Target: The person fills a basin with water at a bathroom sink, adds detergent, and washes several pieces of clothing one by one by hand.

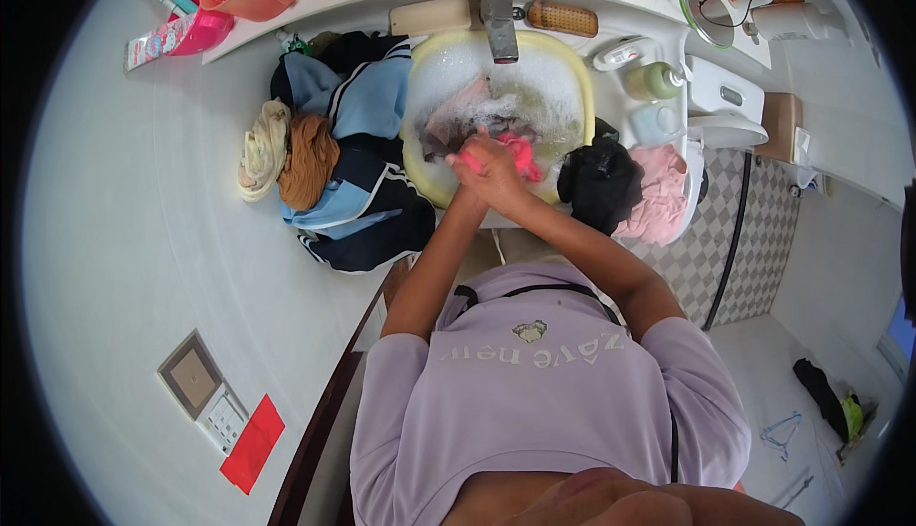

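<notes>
A bright pink cloth [521, 157] is bunched between my two hands, above soapy water. Over the top lies my right hand [499, 172], its fingers closed around the cloth. My left hand [466, 181] is pressed against the right one and largely hidden beneath it, with part of the cloth showing between them. Both are inside a yellow plastic basin [588, 90] filled with suds. Dark fabric [440, 145] and a pale pink garment [461, 100] lie partly under the foam near my fingers.
Blue and navy garments [368, 100], with a brown cloth [309, 161], are heaped left of the basin. A wet black garment [601, 183] and a pink one [655, 193] hang at the right. The metal faucet [499, 22] overhangs the basin; a green pump bottle [653, 81] stands beside it.
</notes>
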### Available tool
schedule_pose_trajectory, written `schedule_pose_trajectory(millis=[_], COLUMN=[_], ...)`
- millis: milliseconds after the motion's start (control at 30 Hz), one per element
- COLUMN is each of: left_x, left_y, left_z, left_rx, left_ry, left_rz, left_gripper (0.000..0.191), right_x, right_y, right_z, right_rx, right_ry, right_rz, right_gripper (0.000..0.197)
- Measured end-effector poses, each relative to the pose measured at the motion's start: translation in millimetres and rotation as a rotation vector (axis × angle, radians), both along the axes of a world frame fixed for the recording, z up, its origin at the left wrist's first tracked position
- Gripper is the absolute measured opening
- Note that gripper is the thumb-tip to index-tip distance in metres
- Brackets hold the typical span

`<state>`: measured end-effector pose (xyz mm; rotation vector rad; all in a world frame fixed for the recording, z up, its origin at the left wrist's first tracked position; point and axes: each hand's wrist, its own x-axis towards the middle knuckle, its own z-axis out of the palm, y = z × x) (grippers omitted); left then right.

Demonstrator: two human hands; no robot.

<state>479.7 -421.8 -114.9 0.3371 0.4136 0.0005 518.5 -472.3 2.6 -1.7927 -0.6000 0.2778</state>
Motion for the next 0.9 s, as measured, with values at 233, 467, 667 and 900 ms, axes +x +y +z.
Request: schedule_pose_trajectory(millis=[233, 467, 667, 900], left_x=[38.5, 33.9, 34.5, 30.6], left_y=[-2.5, 9.0, 4.9, 3.0], left_z=[52.1, 7.6, -2.3, -39.3], left_rx=[0.366, 0.96, 0.824, 0.227], left_ry=[0.567, 0.226, 0.654, 0.21], left_rz=[-0.361, -0.069, -0.408, -0.16], left_gripper=[0.044, 0.034, 0.036, 0.038], right_x=[87.8, 103.8, 73.1, 30.4], right_y=[-25.0, -66.4, -82.1, -16.6], right_z=[-57.4, -109.8, -151.6, -45.4], right_rx=[-0.328, -0.467, -0.725, -0.046], right_ry=[-0.517, -0.639, 0.112, -0.054], right_rz=[-0.018, 0.076, 0.115, -0.034], right_gripper=[0.023, 0.038, 0.035, 0.013])
